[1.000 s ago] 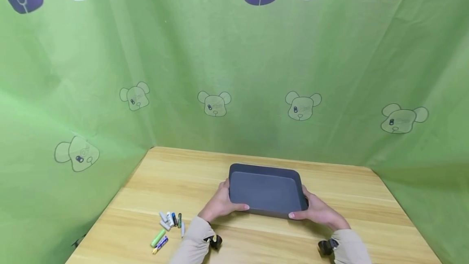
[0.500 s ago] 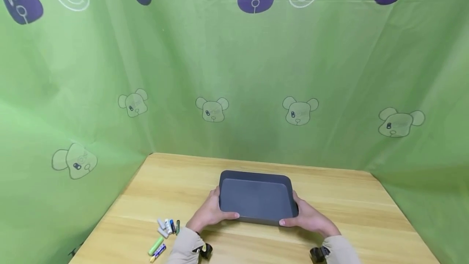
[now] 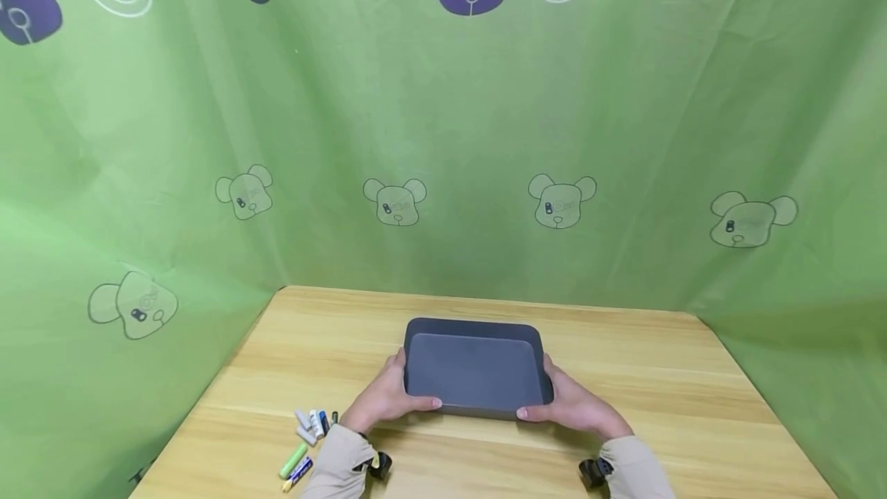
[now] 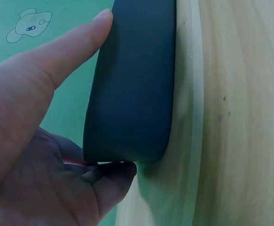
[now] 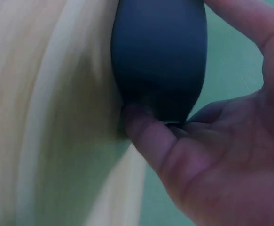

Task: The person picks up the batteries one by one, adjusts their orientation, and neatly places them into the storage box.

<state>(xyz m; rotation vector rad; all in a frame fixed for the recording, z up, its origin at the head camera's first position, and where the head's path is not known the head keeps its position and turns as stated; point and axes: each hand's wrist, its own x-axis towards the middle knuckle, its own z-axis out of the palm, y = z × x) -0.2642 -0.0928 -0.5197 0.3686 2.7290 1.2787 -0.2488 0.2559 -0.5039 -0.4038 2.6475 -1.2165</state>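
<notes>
A dark grey rectangular tray [image 3: 474, 372] with low walls and rounded corners is held between both hands near the middle of the table. My left hand [image 3: 388, 395] grips its left end, the thumb lying along the near wall and other fingers round the side. At the opposite end my right hand [image 3: 571, 403] grips it the same way. The left wrist view shows the tray's outer wall [image 4: 132, 84] between thumb and fingers. In the right wrist view, fingers [image 5: 148, 134] curl against the tray's corner. Whether its underside touches the table is unclear.
Left of the left sleeve, several loose batteries lie on the wooden table [image 3: 693, 406], among them a green battery [image 3: 293, 460] and a blue-and-yellow battery [image 3: 297, 474]. A green patterned curtain [image 3: 471, 252] encloses the table's back and sides.
Both hands have shifted the tray to the left across the table, keeping their grip throughout. The head view has moved slightly too. The left sleeve is now closer to the batteries.
</notes>
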